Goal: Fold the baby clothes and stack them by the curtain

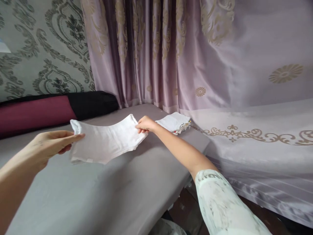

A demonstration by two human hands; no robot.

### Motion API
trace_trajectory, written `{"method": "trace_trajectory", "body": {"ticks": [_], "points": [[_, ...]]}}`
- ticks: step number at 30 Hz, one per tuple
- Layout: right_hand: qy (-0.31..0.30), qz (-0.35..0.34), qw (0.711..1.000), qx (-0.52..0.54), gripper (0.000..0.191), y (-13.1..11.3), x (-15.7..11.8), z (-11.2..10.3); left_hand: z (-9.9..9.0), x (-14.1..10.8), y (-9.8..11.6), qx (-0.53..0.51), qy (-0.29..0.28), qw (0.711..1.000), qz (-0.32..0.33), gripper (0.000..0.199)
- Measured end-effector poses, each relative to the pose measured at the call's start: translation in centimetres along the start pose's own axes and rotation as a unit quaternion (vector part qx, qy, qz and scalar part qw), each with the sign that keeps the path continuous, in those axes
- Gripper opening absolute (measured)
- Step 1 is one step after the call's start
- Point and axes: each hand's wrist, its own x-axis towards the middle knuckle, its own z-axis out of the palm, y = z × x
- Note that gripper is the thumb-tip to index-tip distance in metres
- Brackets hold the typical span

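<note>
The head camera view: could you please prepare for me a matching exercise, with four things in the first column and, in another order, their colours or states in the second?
Column 1
1. White cloth
2. Cloth pile
3. Long cushion-like piece
4. Curtain

Column 2
A. Dark red and black
B. Held between the left hand and the right hand
C. Hanging, pale purple with gold patterns
D. Lying on the grey sheet, beyond the right hand

Right pairs: 1-B, 2-D, 3-A, 4-C
</note>
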Motion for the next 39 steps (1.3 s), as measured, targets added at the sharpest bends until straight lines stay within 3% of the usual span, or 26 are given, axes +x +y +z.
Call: {"method": "trace_trajectory", "body": {"ticks": [5,9,14,18,22,27,32,39], "points": [[0.080,0.094,0.974,0.189,0.011,-0.2,-0.9,-5.1,5.5,-1.3,4.2,-0.142,-0.012,0.989,0.037,0.026],[0.156,0.101,0.946,0.265,0.015,0.2,-1.6,-9.0,9.8,-2.7,7.4,-0.212,-0.054,0.974,0.053,0.021],[0.265,0.089,0.923,0.263,0.014,3.2,-0.8,-13.0,14.5,-3.6,10.1,-0.275,-0.099,0.953,0.083,0.023],[0.332,0.076,0.919,0.200,0.014,6.5,0.4,-15.3,17.9,-3.8,11.9,-0.296,-0.132,0.941,0.095,0.023],[0.363,0.060,0.929,0.043,0.021,8.8,0.7,-16.6,21.6,-3.3,13.3,-0.297,-0.158,0.938,0.088,0.021],[0.386,0.057,0.913,-0.123,0.039,9.9,0.3,-17.0,26.2,-2.6,14.4,-0.293,-0.176,0.937,0.068,0.020],[0.373,0.059,0.913,-0.155,0.042,11.5,1.0,-17.5,29.1,-2.6,15.0,-0.320,-0.207,0.924,0.033,0.022],[0.372,0.063,0.914,-0.149,0.037,13.2,1.5,-18.0,31.4,-2.4,15.1,-0.334,-0.214,0.918,-0.010,0.019]]}}
